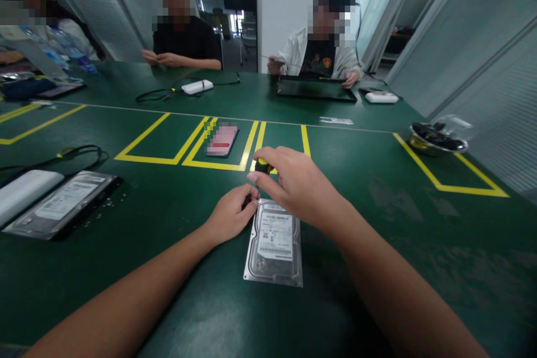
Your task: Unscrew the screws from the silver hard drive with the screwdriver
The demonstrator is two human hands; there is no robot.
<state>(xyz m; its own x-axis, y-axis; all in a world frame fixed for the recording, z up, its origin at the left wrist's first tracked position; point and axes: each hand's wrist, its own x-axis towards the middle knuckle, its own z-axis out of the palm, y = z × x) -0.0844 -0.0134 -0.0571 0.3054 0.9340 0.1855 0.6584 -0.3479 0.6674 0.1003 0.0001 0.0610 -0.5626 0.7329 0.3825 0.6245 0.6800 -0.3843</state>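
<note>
A silver hard drive point(274, 241) with a white label lies flat on the green table in front of me. My right hand point(300, 182) is closed around a screwdriver point(263, 166) with a yellow and black handle, held above the drive's far end. The screwdriver's shaft and tip are mostly hidden. At the drive's far left corner is my left hand point(230, 213), its fingertips pinched together close below the screwdriver handle. What those fingers grip, if anything, is too small to make out.
To the left lie a second hard drive point(62, 204), small loose screws point(100, 213) and a white power bank point(27, 193). A phone point(222, 140) rests inside yellow tape marks. A bowl of dark parts point(438, 137) stands at right. Several people sit opposite, one holding a black frame point(316, 89).
</note>
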